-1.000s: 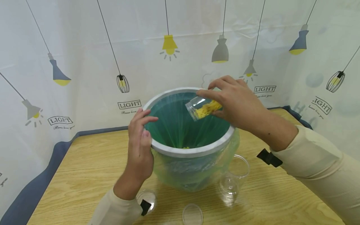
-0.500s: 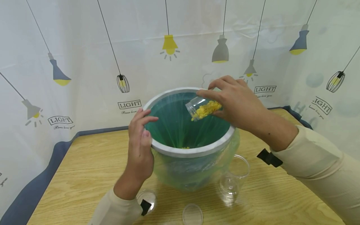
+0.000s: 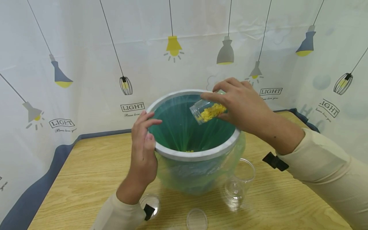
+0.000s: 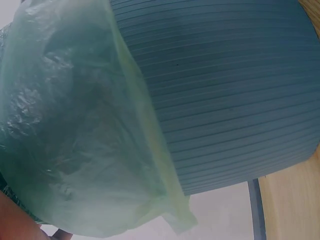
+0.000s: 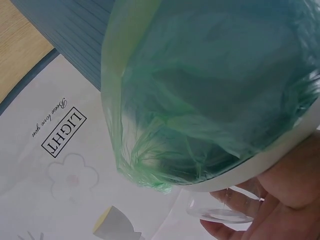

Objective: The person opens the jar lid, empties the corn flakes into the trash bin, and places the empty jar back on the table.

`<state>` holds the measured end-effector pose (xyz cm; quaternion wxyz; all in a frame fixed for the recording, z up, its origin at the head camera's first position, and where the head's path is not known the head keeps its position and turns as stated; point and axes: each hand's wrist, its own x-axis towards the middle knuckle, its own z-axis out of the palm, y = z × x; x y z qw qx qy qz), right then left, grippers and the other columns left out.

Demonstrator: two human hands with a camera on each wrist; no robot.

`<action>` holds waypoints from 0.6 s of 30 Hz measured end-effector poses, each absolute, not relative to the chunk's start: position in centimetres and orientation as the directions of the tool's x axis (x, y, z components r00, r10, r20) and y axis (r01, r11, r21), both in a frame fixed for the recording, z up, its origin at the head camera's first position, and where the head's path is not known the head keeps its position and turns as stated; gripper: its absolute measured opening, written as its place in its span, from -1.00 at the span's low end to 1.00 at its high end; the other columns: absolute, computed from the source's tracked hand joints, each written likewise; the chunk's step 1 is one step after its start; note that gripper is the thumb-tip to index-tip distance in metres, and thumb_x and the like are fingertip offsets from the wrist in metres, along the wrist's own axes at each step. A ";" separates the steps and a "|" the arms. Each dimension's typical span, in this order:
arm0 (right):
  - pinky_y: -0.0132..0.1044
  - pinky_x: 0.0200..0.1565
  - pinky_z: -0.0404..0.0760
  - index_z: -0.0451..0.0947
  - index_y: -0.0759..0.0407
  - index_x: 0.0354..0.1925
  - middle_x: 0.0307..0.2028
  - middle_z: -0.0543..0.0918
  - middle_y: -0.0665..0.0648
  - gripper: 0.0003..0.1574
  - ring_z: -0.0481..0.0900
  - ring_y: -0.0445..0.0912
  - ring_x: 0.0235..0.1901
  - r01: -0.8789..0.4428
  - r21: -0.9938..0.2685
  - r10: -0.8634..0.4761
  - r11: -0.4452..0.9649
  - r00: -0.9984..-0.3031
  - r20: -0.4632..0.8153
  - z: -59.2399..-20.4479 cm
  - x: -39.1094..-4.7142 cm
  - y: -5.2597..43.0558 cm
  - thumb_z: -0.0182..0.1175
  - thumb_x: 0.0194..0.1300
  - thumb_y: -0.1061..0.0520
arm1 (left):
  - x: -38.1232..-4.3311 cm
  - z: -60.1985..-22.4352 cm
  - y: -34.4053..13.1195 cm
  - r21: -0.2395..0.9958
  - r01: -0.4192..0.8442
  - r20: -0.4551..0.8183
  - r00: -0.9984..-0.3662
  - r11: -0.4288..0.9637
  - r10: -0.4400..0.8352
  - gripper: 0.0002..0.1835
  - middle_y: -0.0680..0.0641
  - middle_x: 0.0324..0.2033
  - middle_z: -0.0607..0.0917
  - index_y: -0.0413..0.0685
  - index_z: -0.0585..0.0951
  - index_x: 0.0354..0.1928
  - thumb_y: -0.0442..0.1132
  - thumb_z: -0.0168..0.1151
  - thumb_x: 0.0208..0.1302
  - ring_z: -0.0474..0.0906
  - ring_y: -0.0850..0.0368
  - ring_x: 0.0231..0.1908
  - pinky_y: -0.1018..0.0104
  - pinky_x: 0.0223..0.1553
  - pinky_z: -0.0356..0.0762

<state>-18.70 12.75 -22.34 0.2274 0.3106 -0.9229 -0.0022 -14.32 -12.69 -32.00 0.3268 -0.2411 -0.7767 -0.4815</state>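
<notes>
My right hand (image 3: 241, 102) grips a small clear jar (image 3: 202, 104) above the opening of a waste bin, its mouth tipped down to the left. Yellow bits (image 3: 213, 111) lie along the jar's lower side. A green bag lines the waste bin (image 4: 225, 90) and folds out under its white rim (image 3: 198, 156). A few yellow bits (image 3: 189, 151) show deep inside the bag. At the bin's left, my left hand (image 3: 142, 153) rests against the rim, index finger reaching over the edge. In the right wrist view, the bag (image 5: 210, 90) and rim hide part of the jar.
On the wooden table (image 3: 86, 179), an open clear cup (image 3: 240, 179) stands right of the bin. A clear round lid (image 3: 196, 219) lies in front; another clear round piece (image 3: 150, 204) sits by the left sleeve. A lamp-print curtain (image 3: 184, 73) hangs behind.
The yellow bits shift inside the jar, reaching its mouth half a second ago and lying slightly back from it now. Both hands and the bin hold their places.
</notes>
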 end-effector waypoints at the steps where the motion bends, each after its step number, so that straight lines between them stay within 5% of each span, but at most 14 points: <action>1: 0.12 0.01 0.36 0.40 -0.21 0.18 0.05 0.50 0.12 -0.16 0.32 0.06 0.13 -0.573 0.149 -0.576 0.806 -0.703 0.418 -22.3 -18.7 12.8 0.45 -0.12 0.06 | -14.3 -32.0 -12.7 0.589 0.691 0.742 -0.668 0.419 0.060 -0.54 -0.09 0.26 0.25 -0.22 0.41 0.02 -0.13 -0.40 0.33 -0.15 0.12 0.41 -0.10 0.34 -0.20; 18: 0.13 0.02 0.34 0.40 -0.22 0.17 0.05 0.50 0.12 -0.16 0.32 0.07 0.14 -0.573 0.176 -0.590 0.800 -0.702 0.398 -22.2 -18.8 12.6 0.46 -0.13 0.05 | -14.4 -32.0 -12.7 0.579 0.697 0.749 -0.659 0.422 0.061 -0.55 -0.10 0.26 0.26 -0.18 0.41 0.02 -0.13 -0.41 0.33 -0.14 0.11 0.41 -0.07 0.35 -0.21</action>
